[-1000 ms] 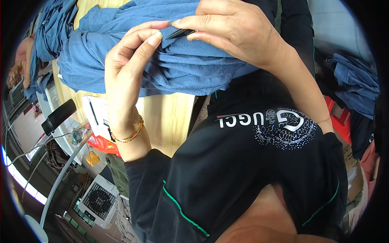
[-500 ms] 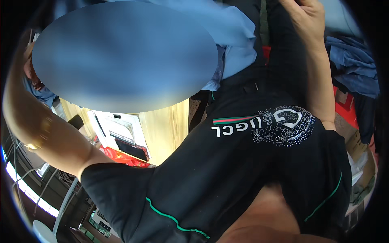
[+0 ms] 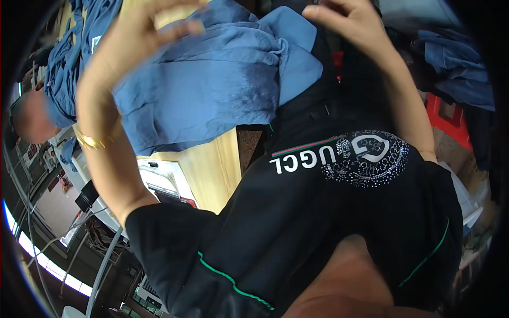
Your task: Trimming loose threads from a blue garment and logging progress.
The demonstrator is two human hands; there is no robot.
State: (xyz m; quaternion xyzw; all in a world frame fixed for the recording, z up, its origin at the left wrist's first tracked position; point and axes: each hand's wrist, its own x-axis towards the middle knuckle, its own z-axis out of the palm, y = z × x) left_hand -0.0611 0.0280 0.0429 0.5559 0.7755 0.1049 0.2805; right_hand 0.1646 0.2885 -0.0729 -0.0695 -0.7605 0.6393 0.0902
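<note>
A blue cloth garment (image 3: 207, 90) lies rumpled over the light wooden table, with a darker patch on its near right part and a loose flap at its right end. Above its far left part is my left hand (image 3: 143, 40), smeared by motion, thumb and fingers apart and nothing seen between them. Beyond the flap, at the upper edge, I see my right hand (image 3: 352, 21) with its thumb stretched out and apart from the fingers. The upper edge cuts off some of its fingers, and no cloth shows in it.
Bare wooden tabletop (image 3: 220, 164) shows near me, beside a white tray (image 3: 172, 177) holding papers and a dark red-edged phone. More blue cloth (image 3: 66, 69) hangs at far left, near another person (image 3: 34, 116). A red stool (image 3: 448, 122) and blue garments (image 3: 456, 63) are at right.
My left arm has swung inward from the far left, bringing the hand over the cloth. My right hand has shifted left. The cloth, mostly hidden by a blur earlier, now shows.
</note>
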